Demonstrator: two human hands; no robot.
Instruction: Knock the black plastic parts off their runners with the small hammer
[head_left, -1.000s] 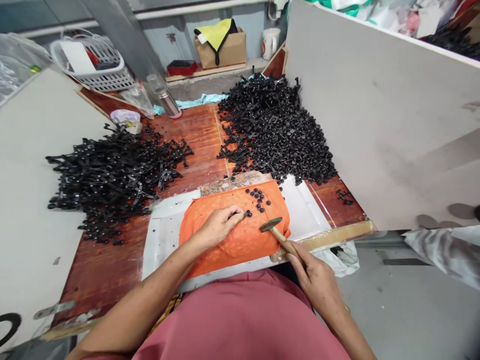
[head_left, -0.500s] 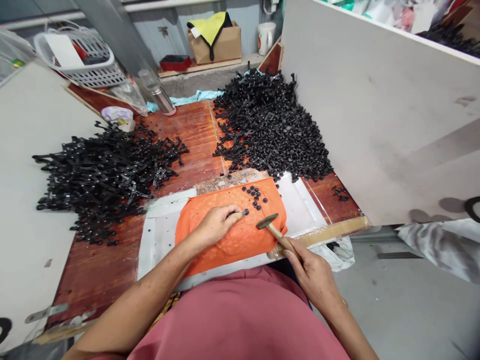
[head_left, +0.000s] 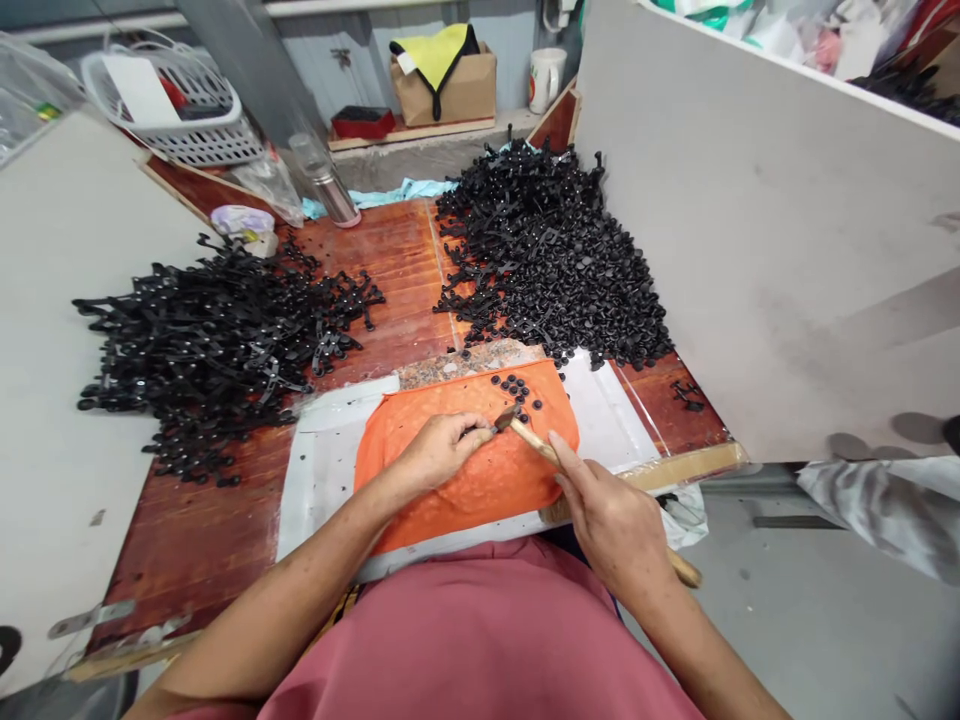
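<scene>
My left hand [head_left: 448,450] rests over an orange cloth [head_left: 442,512], thumb and fingers pinched on a small black part [head_left: 491,430]; most of it is hidden by the fingers. In my right hand [head_left: 611,515] is a hammer [head_left: 534,440] with a wooden handle. Its head lies right beside the pinched part; whether they touch, I cannot tell. Several small round black pieces [head_left: 517,386] are scattered on the cloth just beyond the hammer head. Under the cloth's far edge shows a speckled stone slab [head_left: 471,362].
A heap of black jointed parts [head_left: 202,350] spreads on the left of the wooden table [head_left: 394,240]. Another heap of small black parts [head_left: 559,260] lies at the back right. Pale panels [head_left: 750,230] wall both sides. A steel flask [head_left: 330,185] stands at the back.
My right hand has swung the hammer leftward and up the cloth, bringing its head to the part in my left fingers. My left hand has barely moved. The whole view has shifted slightly.
</scene>
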